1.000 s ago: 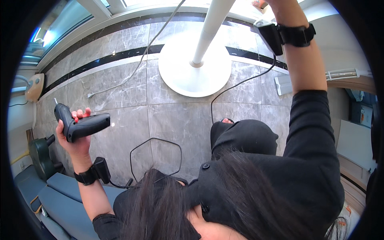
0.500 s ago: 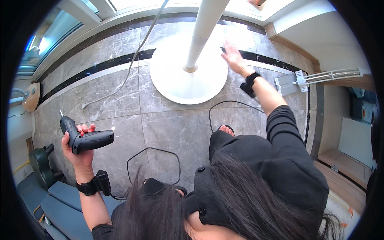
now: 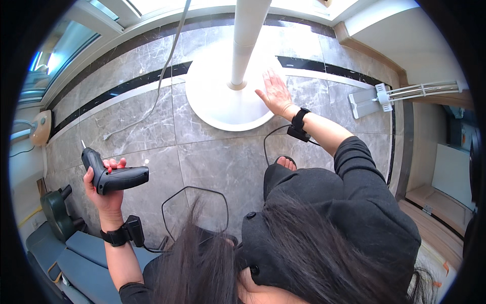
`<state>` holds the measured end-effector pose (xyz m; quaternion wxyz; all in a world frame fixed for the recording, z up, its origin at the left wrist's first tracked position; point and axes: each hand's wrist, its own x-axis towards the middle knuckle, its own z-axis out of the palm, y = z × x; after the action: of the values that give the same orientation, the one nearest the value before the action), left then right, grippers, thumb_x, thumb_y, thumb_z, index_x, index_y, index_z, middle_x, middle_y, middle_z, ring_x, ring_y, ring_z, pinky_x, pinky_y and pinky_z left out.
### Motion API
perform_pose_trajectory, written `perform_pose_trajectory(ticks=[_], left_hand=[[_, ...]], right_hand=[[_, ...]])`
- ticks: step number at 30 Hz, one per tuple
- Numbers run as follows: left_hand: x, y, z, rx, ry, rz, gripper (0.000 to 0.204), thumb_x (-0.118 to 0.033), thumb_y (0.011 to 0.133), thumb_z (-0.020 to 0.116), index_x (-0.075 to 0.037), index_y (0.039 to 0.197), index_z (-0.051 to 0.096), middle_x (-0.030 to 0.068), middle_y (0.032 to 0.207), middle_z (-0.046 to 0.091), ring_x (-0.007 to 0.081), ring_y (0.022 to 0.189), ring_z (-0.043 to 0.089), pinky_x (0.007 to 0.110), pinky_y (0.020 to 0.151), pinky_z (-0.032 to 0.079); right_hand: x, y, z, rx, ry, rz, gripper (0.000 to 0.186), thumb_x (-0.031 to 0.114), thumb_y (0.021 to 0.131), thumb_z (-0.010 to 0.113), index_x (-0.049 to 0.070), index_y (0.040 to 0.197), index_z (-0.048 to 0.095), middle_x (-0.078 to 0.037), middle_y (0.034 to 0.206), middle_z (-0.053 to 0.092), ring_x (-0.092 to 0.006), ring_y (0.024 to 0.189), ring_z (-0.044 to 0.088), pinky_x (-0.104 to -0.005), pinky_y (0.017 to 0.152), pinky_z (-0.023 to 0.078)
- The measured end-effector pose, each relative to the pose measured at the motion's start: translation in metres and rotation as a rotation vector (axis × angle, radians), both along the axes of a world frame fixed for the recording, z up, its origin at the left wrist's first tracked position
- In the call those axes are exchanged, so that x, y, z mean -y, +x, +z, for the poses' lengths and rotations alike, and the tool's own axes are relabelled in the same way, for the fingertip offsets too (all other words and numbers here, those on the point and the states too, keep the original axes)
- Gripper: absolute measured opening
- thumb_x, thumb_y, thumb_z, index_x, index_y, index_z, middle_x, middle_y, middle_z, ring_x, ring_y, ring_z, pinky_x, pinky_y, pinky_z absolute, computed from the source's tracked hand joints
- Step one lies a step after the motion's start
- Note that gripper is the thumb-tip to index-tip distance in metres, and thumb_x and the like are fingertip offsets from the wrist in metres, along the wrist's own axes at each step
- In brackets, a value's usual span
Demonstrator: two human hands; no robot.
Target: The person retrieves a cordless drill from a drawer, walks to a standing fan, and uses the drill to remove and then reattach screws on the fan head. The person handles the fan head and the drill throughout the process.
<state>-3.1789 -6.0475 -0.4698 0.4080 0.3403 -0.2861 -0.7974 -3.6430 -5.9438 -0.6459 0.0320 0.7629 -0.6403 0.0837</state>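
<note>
My left hand (image 3: 109, 197) is wrapped round a black cordless screwdriver (image 3: 119, 178), its fingers near a red trigger. The tool's thin metal bit points up and away from me. Over the right side of a white round base (image 3: 217, 109) hangs my right hand (image 3: 277, 93), fingers stretched out and nothing in it; whether it touches the base I cannot tell. From that base a white pole (image 3: 245, 43) rises out of the top of the picture. Each wrist wears a black strap with a small box and a cable.
A grey cable (image 3: 164, 76) with a plug at its end trails on the grey tiled floor (image 3: 202, 162). At the right stands a flat-headed mop (image 3: 367, 104), close to a cabinet (image 3: 450, 172). Blue-grey padded equipment (image 3: 83, 258) fills the lower left. A beige appliance (image 3: 41, 127) sits by the window.
My right hand has come nearer and to the left, onto the area of the white base. The left hand with the screwdriver has shifted slightly right in the picture.
</note>
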Motion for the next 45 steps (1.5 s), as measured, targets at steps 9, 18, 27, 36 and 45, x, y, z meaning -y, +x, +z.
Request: perform_pose_trajectory(ticks=[9,18,27,36,45], left_hand=[[-0.003,-0.003,0.004,-0.009,0.0,0.029,0.041,-0.04,0.088,0.052,0.001,0.085,0.052,0.0141,0.088,0.055,0.0275,0.094,0.053,0.046,0.106,0.034],[-0.001,0.007,0.007,-0.009,-0.045,0.043,0.041,-0.04,0.087,0.053,0.0,0.083,0.05,0.0113,0.085,0.052,0.0251,0.089,0.052,0.044,0.107,0.033],[0.01,0.027,-0.01,-0.046,-0.021,0.06,0.043,-0.044,0.085,0.052,-0.001,0.085,0.052,0.0121,0.083,0.054,0.0317,0.096,0.055,0.044,0.101,0.036],[0.031,0.032,-0.017,-0.055,0.076,0.006,0.042,-0.042,0.084,0.054,0.0,0.085,0.061,0.0227,0.102,0.064,0.0354,0.104,0.061,0.04,0.092,0.046],[0.009,0.021,0.022,-0.334,0.473,-0.011,0.038,-0.034,0.081,0.059,0.004,0.083,0.058,0.0216,0.109,0.058,0.0376,0.118,0.049,0.052,0.108,0.034]], right_hand=[[0.051,0.099,0.012,0.673,0.549,0.105,0.08,0.056,0.092,0.045,-0.003,0.143,0.029,-0.027,0.151,0.021,-0.0413,0.14,0.022,-0.0497,0.112,0.026],[0.194,0.107,-0.002,0.378,0.447,-0.622,0.076,0.054,0.091,0.043,0.003,0.145,0.03,-0.025,0.15,0.025,-0.038,0.138,0.023,-0.0467,0.113,0.017],[0.111,0.185,0.058,0.671,0.119,0.358,0.018,0.02,0.081,0.061,0.004,0.072,0.062,-0.012,0.081,0.062,-0.0303,0.08,0.06,-0.0382,0.071,0.05],[0.184,0.229,0.116,-0.258,0.574,0.284,0.013,0.01,0.078,0.06,0.006,0.083,0.071,-0.012,0.083,0.069,-0.0309,0.077,0.068,-0.0446,0.059,0.054],[0.079,0.268,0.214,0.454,0.226,0.562,0.011,0.016,0.079,0.059,0.006,0.082,0.055,-0.01,0.068,0.064,-0.0293,0.058,0.065,-0.0416,0.051,0.052]])
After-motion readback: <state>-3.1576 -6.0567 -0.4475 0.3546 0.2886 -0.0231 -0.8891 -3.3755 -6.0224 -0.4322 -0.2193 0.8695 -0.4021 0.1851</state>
